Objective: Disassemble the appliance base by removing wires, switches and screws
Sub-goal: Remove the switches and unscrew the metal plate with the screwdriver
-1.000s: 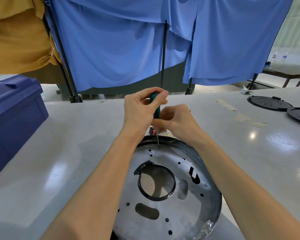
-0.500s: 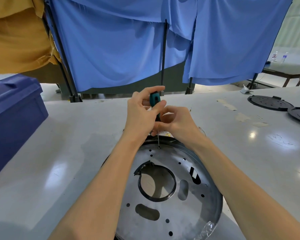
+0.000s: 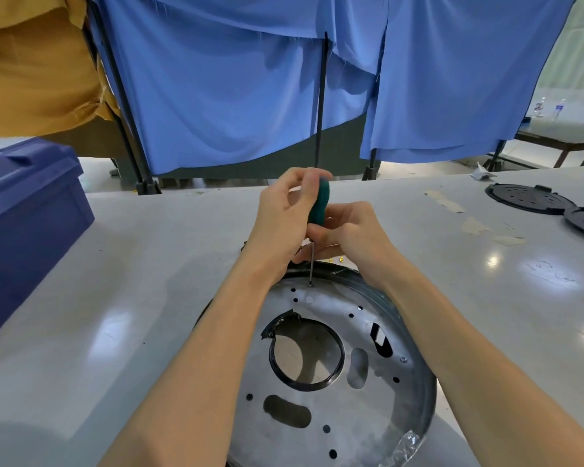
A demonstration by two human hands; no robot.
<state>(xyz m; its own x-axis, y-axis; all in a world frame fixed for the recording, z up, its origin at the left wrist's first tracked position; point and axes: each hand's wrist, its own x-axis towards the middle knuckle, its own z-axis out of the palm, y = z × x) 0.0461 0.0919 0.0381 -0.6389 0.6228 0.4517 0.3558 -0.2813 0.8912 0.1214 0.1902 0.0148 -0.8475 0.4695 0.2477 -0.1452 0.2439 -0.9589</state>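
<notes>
A round metal appliance base [image 3: 338, 409] with a black rim lies flat on the grey table [image 3: 122, 278], a black ring around its central hole. A screwdriver [image 3: 318, 205] with a green handle stands upright, its tip in a screw [image 3: 310, 284] near the base's far edge. My left hand [image 3: 280, 217] grips the top of the handle. My right hand [image 3: 348, 234] pinches the lower end of the handle where the shaft begins. Another screw [image 3: 402, 358] sits on the base's right side.
A dark blue box [image 3: 24, 210] stands at the left edge of the table. Two black round plates [image 3: 526, 198] lie at the far right beside tape scraps [image 3: 476, 227]. Blue cloth [image 3: 250, 89] on black stands hangs behind the table.
The fingers of my left hand have shifted around the screwdriver handle, as in a turn. The screwdriver tip stays on the same screw and the base has not moved.
</notes>
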